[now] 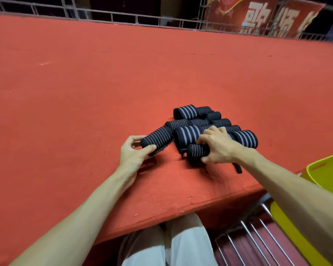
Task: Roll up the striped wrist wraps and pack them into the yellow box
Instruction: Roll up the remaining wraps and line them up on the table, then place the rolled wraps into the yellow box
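About ten rolled wraps [185, 133], one yellow box [327, 169]

Left hand [132, 151] gripping rolled wrap [157, 138], right hand [217, 144] on wrap pile [210, 123]

The yellow box [323, 173] is cut off by the right edge, so only a corner of its rim and a stretch of its side show; its inside cannot be seen. The right hand [217, 145] covers the middle of the pile of rolled wraps [210, 123], hiding how many lie beneath it. A black strap end [237, 168] runs out from under that wrist, perhaps part of an unrolled wrap. The red banner [261, 16] is cropped at the top, its characters unreadable.
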A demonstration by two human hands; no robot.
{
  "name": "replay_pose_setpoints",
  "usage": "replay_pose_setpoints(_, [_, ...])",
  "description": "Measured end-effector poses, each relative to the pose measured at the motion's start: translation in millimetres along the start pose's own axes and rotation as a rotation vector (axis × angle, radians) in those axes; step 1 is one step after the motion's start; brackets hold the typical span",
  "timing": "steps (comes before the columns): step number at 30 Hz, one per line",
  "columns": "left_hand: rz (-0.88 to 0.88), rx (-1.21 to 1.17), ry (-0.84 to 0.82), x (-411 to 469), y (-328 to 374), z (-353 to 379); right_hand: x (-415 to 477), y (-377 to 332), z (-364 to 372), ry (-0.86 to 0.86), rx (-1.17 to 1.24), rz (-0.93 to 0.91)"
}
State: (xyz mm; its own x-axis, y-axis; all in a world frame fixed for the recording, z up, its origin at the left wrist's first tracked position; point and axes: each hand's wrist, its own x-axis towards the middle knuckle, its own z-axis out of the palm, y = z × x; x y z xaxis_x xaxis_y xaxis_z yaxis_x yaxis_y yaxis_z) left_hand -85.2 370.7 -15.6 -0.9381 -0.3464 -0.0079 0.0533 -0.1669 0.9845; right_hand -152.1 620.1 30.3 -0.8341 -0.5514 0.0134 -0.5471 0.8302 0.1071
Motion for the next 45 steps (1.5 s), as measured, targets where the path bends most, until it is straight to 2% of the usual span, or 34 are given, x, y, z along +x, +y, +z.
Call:
replay_pose_setpoints(3, [-0.007,-0.035,-0.012,-3.3,5.0,-6.0,-8.2,-11.7,-15.9,-0.062,0.031,0.061])
replay_pose_setpoints(8, [-0.025,-0.05,-0.049,-12.5,10.2,-5.4,-29.2,-23.1,-38.9,-0.087,0.279,0.158])
replay_pose_setpoints(11, [0.001,-0.07,-0.091,-20.0,19.8,8.5,-46.5,-24.0,-54.5,-0.057,0.399,0.208])
replay_pose_setpoints(15, [0.033,-0.108,-0.18,-33.6,39.3,44.2,-80.3,-11.9,-79.8,0.084,0.721,0.301])
replay_pose_setpoints(18, [0.035,-0.129,-0.243,-51.5,53.3,79.7,-120.9,8.1,-102.4,0.129,0.991,0.308])
replay_pose_setpoints(22, [0.056,-0.181,-0.315,-78.8,65.5,130.7,-172.3,47.2,-118.4,0.151,1.105,0.284])
replay_pose_setpoints(27, [0.09,-0.134,-0.395,-110.8,66.1,196.0,-227.4,104.0,-115.9,0.254,1.459,0.327])
replay_pose_setpoints(35, [0.204,0.125,-0.545,-149.2,40.3,290.8,-306.6,187.8,-61.5,0.234,1.407,0.599])
replay_pose_setpoints(40, [0.286,0.283,-0.674,-138.7,21.9,323.5,-308.1,214.8,-2.0,0.146,1.303,0.785])
replay_pose_setpoints(45, [0.427,0.346,-0.626,-126.4,4.5,341.1,-283.2,232.9,51.5,0.046,1.23,0.964])
